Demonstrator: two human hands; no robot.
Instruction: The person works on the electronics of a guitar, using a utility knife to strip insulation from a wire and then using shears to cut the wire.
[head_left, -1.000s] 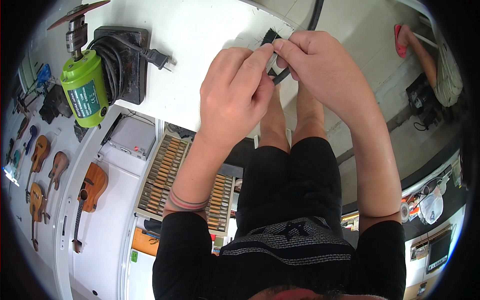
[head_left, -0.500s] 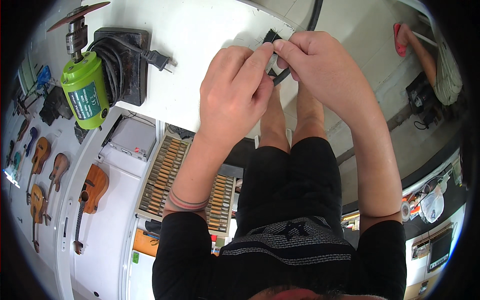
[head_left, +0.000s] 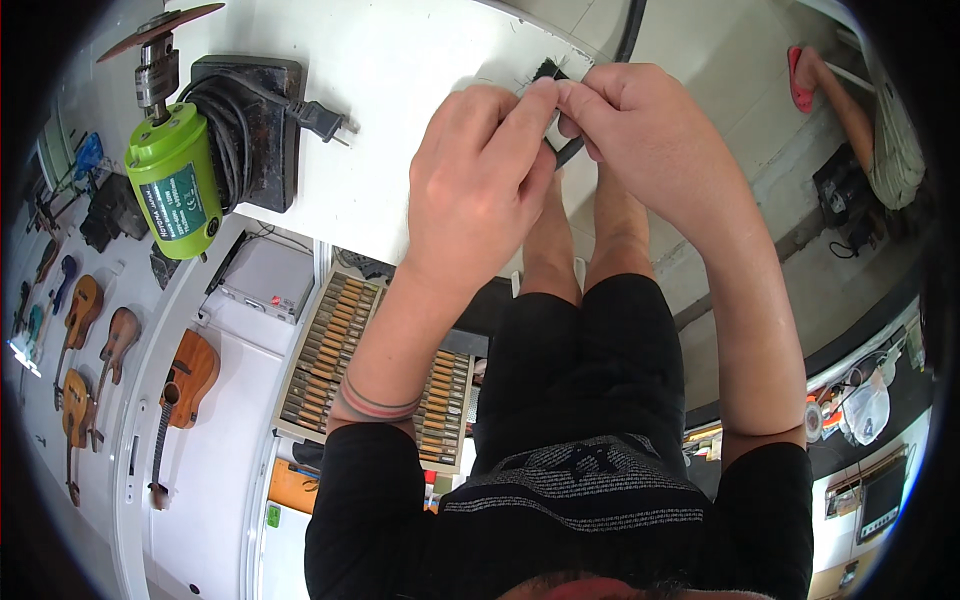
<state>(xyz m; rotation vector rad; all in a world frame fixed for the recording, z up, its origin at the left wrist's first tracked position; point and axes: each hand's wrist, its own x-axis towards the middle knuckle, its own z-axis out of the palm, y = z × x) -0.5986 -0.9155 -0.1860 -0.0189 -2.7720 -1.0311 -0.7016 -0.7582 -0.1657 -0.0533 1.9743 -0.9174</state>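
Observation:
Above the far edge of the white table, my left hand and my right hand meet at their fingertips. Both are closed in a pinch on a small black-bristled piece, whose bristles stick out past the fingertips. Its body is mostly hidden by my fingers, so I cannot tell its kind. A thick black cord passes behind my right hand and shows again below the fingers; whether I touch it is unclear. A few loose dark hairs lie on the white table beside my fingers.
A green motor tool with a chuck and brown disc stands at left beside a black base with a coiled cable and plug. Below is a case of wooden-handled tools. Guitars hang left; another person's foot is at right.
My left hand has shifted slightly right, with its fingertips now closer to my right thumb. The black-bristled piece has tilted a little and moved slightly. My right hand stays almost in place.

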